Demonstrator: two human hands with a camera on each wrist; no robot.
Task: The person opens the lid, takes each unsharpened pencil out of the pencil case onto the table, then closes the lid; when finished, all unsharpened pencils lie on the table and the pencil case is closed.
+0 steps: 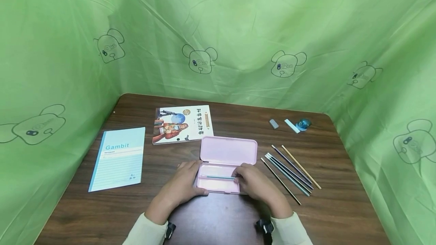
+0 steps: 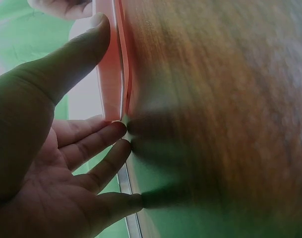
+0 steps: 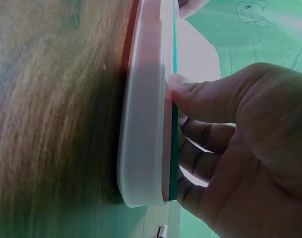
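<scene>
The person at the dark wood-grain table (image 1: pixel 221 222) has both hands at a long pink pencil case (image 1: pixel 218 186), which lies open near the table's front edge with its smooth pink lid (image 1: pixel 229 150) swung back on the far side. The left hand (image 1: pixel 182 182) clasps the case's left end, thumb along the near wall, fingers spread about the end and back corner. The right hand (image 1: pixel 255 182) reaches in at the other end, thumb and bent fingers pinching the right tip of a thin light-blue pencil (image 1: pixel 218 177) that lies lengthwise inside. Just beyond that hand I see a loose fan of slender pencils (image 1: pixel 289 174), dark, teal and tan, and farther back a small grey block eraser (image 1: pixel 273 124), a pale blue strip (image 1: pixel 291 126) and a translucent blue object (image 1: pixel 303 124). Over on the left are a light-blue "Gambit" notebook (image 1: pixel 117 160) and, behind the case, an illustrated paper-covered book (image 1: pixel 182 124). A green bear-printed curtain (image 1: pixel 235 18) surrounds the table.
</scene>
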